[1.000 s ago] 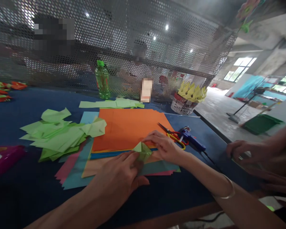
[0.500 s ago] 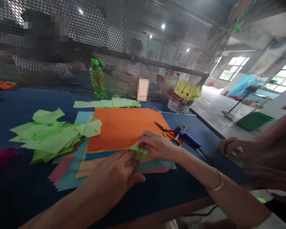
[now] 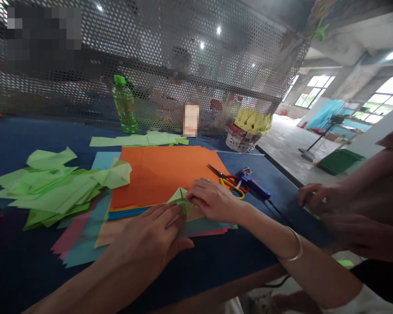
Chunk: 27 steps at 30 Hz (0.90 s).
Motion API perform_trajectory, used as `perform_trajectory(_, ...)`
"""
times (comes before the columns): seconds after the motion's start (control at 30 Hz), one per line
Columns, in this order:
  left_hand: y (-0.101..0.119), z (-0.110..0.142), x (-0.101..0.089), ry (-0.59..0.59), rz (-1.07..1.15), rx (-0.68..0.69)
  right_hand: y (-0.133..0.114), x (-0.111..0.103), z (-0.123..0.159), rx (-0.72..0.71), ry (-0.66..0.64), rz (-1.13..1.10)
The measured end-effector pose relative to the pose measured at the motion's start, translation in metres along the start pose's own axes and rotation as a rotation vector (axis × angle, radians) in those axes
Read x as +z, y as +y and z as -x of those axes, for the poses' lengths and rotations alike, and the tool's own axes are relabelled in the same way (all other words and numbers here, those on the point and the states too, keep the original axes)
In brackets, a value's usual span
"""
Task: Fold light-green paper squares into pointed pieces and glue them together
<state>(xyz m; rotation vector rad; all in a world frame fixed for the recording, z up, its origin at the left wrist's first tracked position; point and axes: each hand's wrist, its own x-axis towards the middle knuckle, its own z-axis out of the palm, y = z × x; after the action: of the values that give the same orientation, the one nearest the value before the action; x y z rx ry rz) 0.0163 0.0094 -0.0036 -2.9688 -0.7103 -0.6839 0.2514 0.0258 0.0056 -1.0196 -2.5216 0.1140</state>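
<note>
A small piece of folded light green paper point(image 3: 179, 195) stands up in a point over the near edge of the orange paper stack point(image 3: 163, 170). My left hand point(image 3: 159, 226) holds its lower left side, fingers bent over it and thumb sticking out apart. From the right, my right hand point(image 3: 212, 198) pinches the same piece, its fingertips partly hidden. Just beyond that hand lie scissors point(image 3: 233, 185) with red and yellow handles, beside a blue glue gun point(image 3: 253, 183). Loose green paper pieces point(image 3: 52, 183) are heaped at the left.
Green paper strips point(image 3: 137, 139) lie behind the stack, near a green bottle point(image 3: 123, 104). A basket with yellow folded points point(image 3: 244, 137) stands by the table's right edge. A perforated metal screen point(image 3: 144, 52) rises behind. Another person's hands point(image 3: 327, 198) are at the right.
The folded paper now shows more of its pointed top and a centre crease, as my right fingers have shifted off it slightly. The whole view has swung a little to the right.
</note>
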Motion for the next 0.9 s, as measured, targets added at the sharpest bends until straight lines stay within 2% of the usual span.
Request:
perform_trajectory(0.17,-0.001,0.002,0.002,-0.053,-0.004,-0.009,-0.004,-0.001,0.004,0.006,-0.010,-0.005)
perform_trajectory(0.67,0.003,0.001,0.001,-0.045,-0.064,-0.016,-0.002,0.000,0.008,0.044,0.036,-0.112)
perform_trajectory(0.77,0.006,-0.002,-0.004,-0.091,-0.063,-0.037,0.000,0.001,0.008,0.051,0.049,-0.136)
perform_trajectory(0.9,0.010,-0.005,-0.009,-0.165,-0.006,-0.137,0.006,0.004,0.008,0.023,0.058,-0.205)
